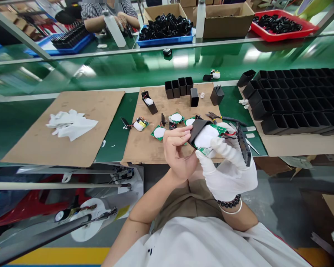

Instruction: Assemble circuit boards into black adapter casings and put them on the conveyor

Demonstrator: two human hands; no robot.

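My right hand (pixel 228 163), in a white glove, grips a green circuit board (pixel 211 138) with a white pad on it; a black cover piece (pixel 243 142) hangs from it by wires on the right. My bare left hand (pixel 178 148) is closed on a black casing (pixel 198 128) that sits over the board's left end. Both hands are raised just above the near edge of a brown cardboard sheet (pixel 144 144). Several more green boards with white pads (pixel 159 132) lie on the cardboard behind my hands.
Black casings (pixel 179 87) stand at the cardboard's far edge. Rows of black casings (pixel 297 98) fill the right side. Pliers (pixel 222 118) lie near my hands. White cloth (pixel 71 124) lies on a second cardboard at left. Another person's arms (pixel 111 20) work beyond the green belt.
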